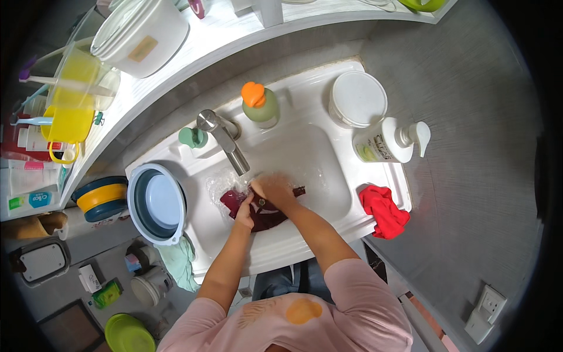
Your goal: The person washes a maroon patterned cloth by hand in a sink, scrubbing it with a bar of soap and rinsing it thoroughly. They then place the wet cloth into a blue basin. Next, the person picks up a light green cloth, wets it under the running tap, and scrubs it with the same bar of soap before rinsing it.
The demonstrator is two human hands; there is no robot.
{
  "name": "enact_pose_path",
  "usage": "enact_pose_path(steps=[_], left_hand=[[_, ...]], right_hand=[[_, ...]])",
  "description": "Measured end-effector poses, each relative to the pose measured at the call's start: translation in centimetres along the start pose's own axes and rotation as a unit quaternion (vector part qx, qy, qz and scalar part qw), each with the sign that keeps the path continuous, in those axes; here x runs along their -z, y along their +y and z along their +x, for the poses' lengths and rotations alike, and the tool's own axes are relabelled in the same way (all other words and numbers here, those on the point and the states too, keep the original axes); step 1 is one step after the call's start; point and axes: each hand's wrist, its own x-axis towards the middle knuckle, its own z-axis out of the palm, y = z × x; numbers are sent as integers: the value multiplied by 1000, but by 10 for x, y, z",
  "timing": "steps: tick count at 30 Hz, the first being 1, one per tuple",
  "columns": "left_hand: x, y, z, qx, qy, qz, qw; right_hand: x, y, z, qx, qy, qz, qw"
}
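1. Head view: left hand (244, 216) pinches the dark red cloth (268, 221), down in the white sink (314, 149); wet fabric could slip that hold.
2. Right hand (274, 189) is at the same cloth, blurred, its finger grip impossible to tell!
3. Out right, a bright red cloth (385, 212) overhangs the sink's corner; one nudge could drop it.
4. Blue basin (133, 202) perches at left; a bump could tip it.
5. Metal tap (226, 141) leans close; a quickly raised hand could strike it.

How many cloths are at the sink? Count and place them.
3: a maroon cloth in the bowl, a red cloth on the right front corner, a mint cloth hanging at the left front. More may be hidden.
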Motion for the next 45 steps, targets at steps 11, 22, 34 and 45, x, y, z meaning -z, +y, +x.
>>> enact_pose_path(steps=[11, 22, 34, 45], left_hand=[[0, 34, -17, -13, -243, -159, 957], [-41, 36, -95, -33, -176, -75, 981], [-61, 20, -48, 64, -88, 2, 994], [-19, -3, 36, -26, 70, 176, 981]], right_hand=[[39, -90, -41, 152, 153, 252, 943], [22, 1, 16, -17, -78, 190, 978], [49, 39, 6, -188, -64, 334, 921], [-23, 1, -4, -67, 90, -49, 993]])
